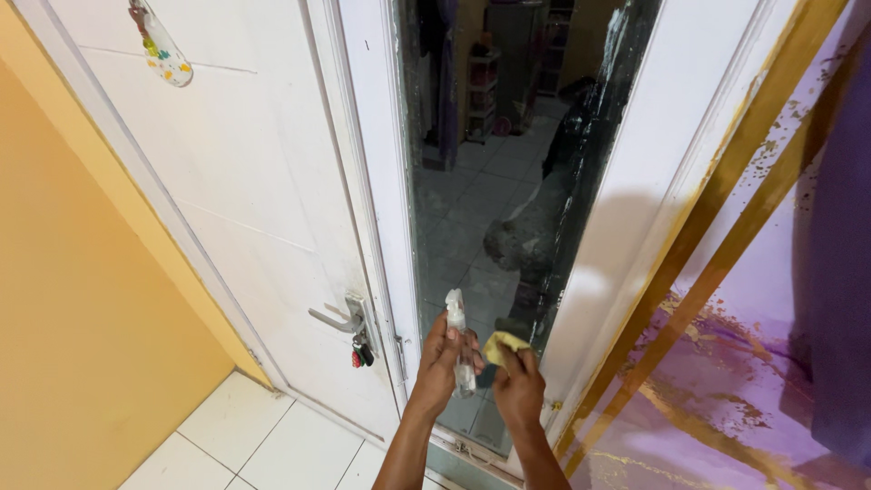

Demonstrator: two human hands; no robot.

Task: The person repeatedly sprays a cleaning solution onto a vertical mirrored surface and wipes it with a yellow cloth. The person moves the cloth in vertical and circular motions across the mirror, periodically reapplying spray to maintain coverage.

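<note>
Left hand (442, 363) gripping clear spray bottle (459, 340), right hand (519, 386) closed on yellow cloth (504, 344), both low at mirror (508, 181) (near bottom edge). Streaks on right side remain; wiping barely underway.

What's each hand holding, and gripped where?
Left hand holds a clear spray bottle around its body. Right hand pinches a yellow cloth by its lower edge.

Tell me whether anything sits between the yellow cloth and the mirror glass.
Nothing visible does. The right hand holds the yellow cloth right at the mirror, low down; the left hand grips the spray bottle beside it, not in between.
</note>
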